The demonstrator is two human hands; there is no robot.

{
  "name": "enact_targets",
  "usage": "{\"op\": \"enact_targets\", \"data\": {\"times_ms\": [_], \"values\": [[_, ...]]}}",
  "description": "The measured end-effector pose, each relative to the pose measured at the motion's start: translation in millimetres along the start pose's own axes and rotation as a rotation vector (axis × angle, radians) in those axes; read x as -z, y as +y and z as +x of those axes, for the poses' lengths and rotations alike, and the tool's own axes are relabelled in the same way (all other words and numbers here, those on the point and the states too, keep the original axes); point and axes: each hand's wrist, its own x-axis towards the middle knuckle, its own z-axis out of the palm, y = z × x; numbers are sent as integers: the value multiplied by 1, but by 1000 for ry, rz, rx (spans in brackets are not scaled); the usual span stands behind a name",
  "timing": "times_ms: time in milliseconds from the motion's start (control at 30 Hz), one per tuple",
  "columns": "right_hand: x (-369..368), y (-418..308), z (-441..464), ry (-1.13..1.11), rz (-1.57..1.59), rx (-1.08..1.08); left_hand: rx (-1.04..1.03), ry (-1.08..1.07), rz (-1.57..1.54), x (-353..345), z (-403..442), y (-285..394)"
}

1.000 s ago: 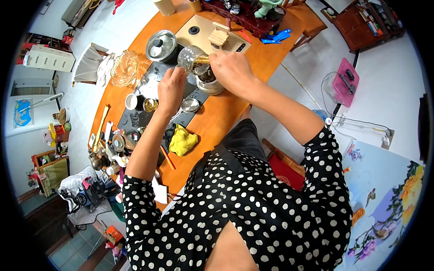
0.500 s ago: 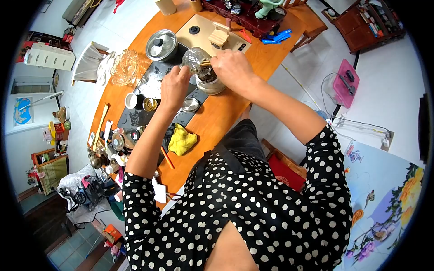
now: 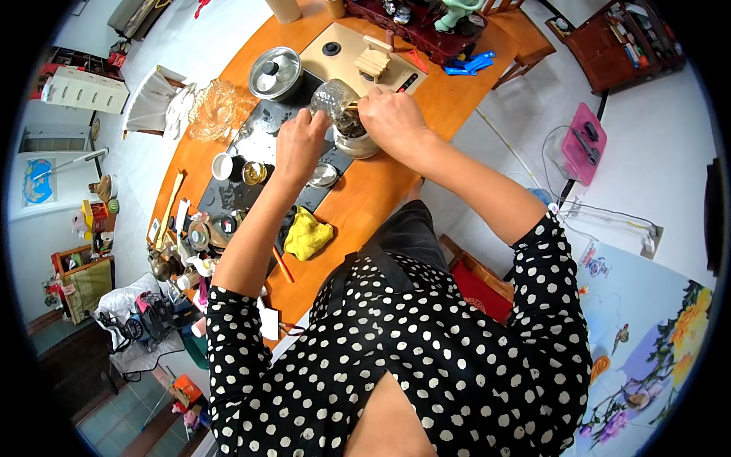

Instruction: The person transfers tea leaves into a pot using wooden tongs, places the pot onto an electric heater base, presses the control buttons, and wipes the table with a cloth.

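Note:
My left hand [image 3: 301, 141] is closed on the edge of a clear glass pot [image 3: 332, 97], which is tipped toward a pale jar [image 3: 355, 145]. Dark, leaf-like stuff, perhaps tea leaves, shows at the glass pot's mouth and in the top of the jar. Thin wooden tongs [image 3: 352, 107] are pinched in my right hand [image 3: 392, 118], their tips at the glass pot's mouth. A small round metal-rimmed dish [image 3: 323, 175] lies by my left wrist. Left of that are a cup of amber liquid [image 3: 253, 173] and a white cup [image 3: 222, 166].
A lidded steel pot [image 3: 275, 74] and a beige hob [image 3: 358, 49] with a tiny wooden chair [image 3: 373, 59] stand beyond my hands. An amber glass bowl [image 3: 216, 110] is at the far left. Nearer me lie a yellow cloth [image 3: 308, 234] and an orange stick [image 3: 282, 264].
The tongs show less beyond my right fingers, and their tips have shifted slightly at the glass pot's mouth. Both hands keep their grips. The whole view has shifted slightly.

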Motion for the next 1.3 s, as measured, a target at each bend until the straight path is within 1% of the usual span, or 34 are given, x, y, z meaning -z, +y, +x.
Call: {"op": "enact_targets", "data": {"times_ms": [100,200,300,400,500,533,633,700,800,900,1033,1100,1233,1300], "values": [[10,1,-3,-31,-4,28,-31,15,18,-1,0,0],[22,2,-9,-44,28,21,-9,-55,86,1,0,-3],[22,4,-14,10,101,-1,1,-46,89,-1,-1,-9],[24,6,-18,9,97,-5,118,-44,30,-1,-1,-11],[31,7,-19,60,100,-13,251,-30,-103,-2,-3,-19],[31,8,-18,79,103,-23,284,-62,-149,1,-3,-21],[26,5,-10,136,122,-45,247,9,-264,1,-5,-22],[14,2,-4,169,143,-45,236,-5,-287,1,-5,-20],[7,-3,4,123,83,-74,230,11,-297,2,-4,-15],[11,-6,5,-17,174,-76,226,39,-322,6,-2,-12],[16,-6,6,93,236,-82,184,68,-350,5,-6,-17],[22,-6,5,145,306,-85,210,99,-410,4,-7,-20],[22,-5,0,96,245,-50,251,107,-488,-2,-15,-32],[32,-8,-4,77,209,-51,238,99,-463,-5,-18,-37]]}}
